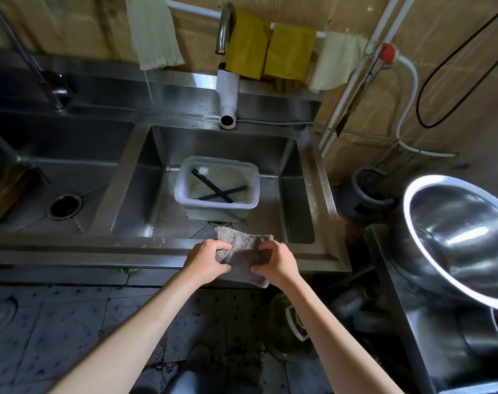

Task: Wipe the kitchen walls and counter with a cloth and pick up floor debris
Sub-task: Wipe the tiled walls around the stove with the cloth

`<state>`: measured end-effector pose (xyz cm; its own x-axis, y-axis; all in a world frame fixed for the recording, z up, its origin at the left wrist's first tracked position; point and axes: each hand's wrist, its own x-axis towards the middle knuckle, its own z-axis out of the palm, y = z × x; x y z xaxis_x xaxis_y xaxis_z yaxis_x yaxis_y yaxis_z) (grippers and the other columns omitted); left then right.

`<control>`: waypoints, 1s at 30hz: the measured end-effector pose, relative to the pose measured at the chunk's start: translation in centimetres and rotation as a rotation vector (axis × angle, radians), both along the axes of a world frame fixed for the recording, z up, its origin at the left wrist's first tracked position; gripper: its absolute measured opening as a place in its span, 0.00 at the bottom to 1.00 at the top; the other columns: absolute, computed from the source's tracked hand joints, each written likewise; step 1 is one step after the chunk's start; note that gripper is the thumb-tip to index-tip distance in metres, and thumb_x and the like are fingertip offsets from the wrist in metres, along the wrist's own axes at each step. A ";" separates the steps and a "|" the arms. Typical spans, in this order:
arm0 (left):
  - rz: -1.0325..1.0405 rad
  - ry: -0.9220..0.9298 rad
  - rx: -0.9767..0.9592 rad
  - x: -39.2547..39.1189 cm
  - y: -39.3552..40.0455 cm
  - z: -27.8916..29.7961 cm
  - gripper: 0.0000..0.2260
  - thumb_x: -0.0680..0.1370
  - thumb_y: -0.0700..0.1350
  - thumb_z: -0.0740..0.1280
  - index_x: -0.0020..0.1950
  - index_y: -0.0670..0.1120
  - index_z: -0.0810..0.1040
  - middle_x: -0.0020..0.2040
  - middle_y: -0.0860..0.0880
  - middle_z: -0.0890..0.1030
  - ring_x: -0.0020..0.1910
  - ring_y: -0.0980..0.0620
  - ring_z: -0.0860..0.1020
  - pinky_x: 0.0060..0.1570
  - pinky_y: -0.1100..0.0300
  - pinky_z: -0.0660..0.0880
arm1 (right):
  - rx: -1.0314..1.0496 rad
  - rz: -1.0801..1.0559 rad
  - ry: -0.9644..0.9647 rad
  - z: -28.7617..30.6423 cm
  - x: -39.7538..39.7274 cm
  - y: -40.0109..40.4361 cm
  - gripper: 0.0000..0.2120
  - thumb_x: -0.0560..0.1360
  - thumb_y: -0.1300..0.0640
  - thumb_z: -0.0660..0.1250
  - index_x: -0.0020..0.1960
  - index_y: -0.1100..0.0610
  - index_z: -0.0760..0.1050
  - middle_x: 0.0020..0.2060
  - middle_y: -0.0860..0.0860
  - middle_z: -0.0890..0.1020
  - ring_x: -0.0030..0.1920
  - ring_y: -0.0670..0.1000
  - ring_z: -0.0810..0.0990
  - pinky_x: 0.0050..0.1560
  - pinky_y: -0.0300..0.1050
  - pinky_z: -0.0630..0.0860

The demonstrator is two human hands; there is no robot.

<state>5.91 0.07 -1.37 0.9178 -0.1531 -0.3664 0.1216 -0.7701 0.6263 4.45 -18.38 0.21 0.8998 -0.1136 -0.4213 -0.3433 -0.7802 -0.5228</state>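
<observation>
Cloth: a grey, fuzzy cloth (243, 253), rumpled, stretched between both hands over the front rim of the sink (157, 245).
Left hand: the left hand (206, 258) grips the cloth's left edge, fingers curled over it.
Right hand: the right hand (276, 263) pinches the right edge, thumb underneath.
Beyond the hands: a steel basin holding a translucent plastic tub (216, 186) with two dark crossed sticks inside; a white spout (228, 100) above it.
Wall: tan tiles, with yellow and pale cloths (270, 52) hanging on a rail.
Right of the hands: a large steel bowl (458, 237) on a steel shelf.
Left: a second basin with an open drain (64, 206).
Below the hands: speckled floor tiles (57, 322), dirty, with clutter under the sink's right corner.
</observation>
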 end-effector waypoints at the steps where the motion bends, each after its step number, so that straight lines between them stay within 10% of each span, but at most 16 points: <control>1: -0.002 -0.014 -0.001 0.0 0.0 0.0 0.23 0.68 0.45 0.75 0.62 0.53 0.78 0.64 0.53 0.77 0.62 0.53 0.74 0.60 0.62 0.69 | 0.003 0.010 0.011 0.0 -0.1 0.0 0.28 0.63 0.55 0.76 0.62 0.52 0.75 0.55 0.51 0.75 0.54 0.51 0.75 0.48 0.39 0.70; 7: -0.008 -0.029 -0.022 0.0 0.3 -0.1 0.22 0.69 0.41 0.75 0.61 0.52 0.78 0.61 0.53 0.76 0.60 0.52 0.75 0.55 0.66 0.67 | -0.010 0.060 0.024 0.2 -0.2 -0.3 0.24 0.66 0.61 0.75 0.61 0.55 0.78 0.58 0.51 0.80 0.57 0.51 0.77 0.54 0.40 0.72; 13: -0.029 0.033 -0.119 0.5 0.8 -0.5 0.16 0.70 0.35 0.71 0.54 0.52 0.80 0.60 0.54 0.78 0.61 0.55 0.74 0.57 0.68 0.65 | 0.000 0.003 0.106 0.7 0.0 0.2 0.15 0.69 0.64 0.71 0.54 0.55 0.77 0.50 0.51 0.78 0.45 0.49 0.74 0.29 0.30 0.63; 22: -0.150 0.082 -0.119 0.9 0.9 -0.6 0.15 0.72 0.38 0.69 0.54 0.55 0.77 0.62 0.53 0.76 0.60 0.53 0.74 0.55 0.64 0.68 | -0.010 -0.035 0.185 1.0 -0.9 0.6 0.10 0.70 0.65 0.69 0.46 0.52 0.74 0.51 0.54 0.80 0.45 0.51 0.75 0.32 0.38 0.69; 27: -0.197 0.124 -0.092 0.7 1.2 -0.2 0.16 0.74 0.38 0.66 0.58 0.55 0.74 0.65 0.53 0.74 0.28 0.60 0.70 0.29 0.69 0.67 | 0.032 -0.117 0.077 1.1 -1.7 0.6 0.17 0.69 0.66 0.70 0.55 0.53 0.81 0.54 0.51 0.80 0.52 0.52 0.78 0.45 0.37 0.70; 30: -0.157 0.087 -0.091 0.9 1.4 0.0 0.21 0.72 0.37 0.68 0.61 0.56 0.74 0.65 0.54 0.74 0.29 0.60 0.70 0.30 0.69 0.67 | 0.015 -0.116 0.041 1.1 -2.0 0.7 0.20 0.68 0.66 0.70 0.58 0.52 0.80 0.57 0.51 0.80 0.56 0.52 0.77 0.50 0.38 0.71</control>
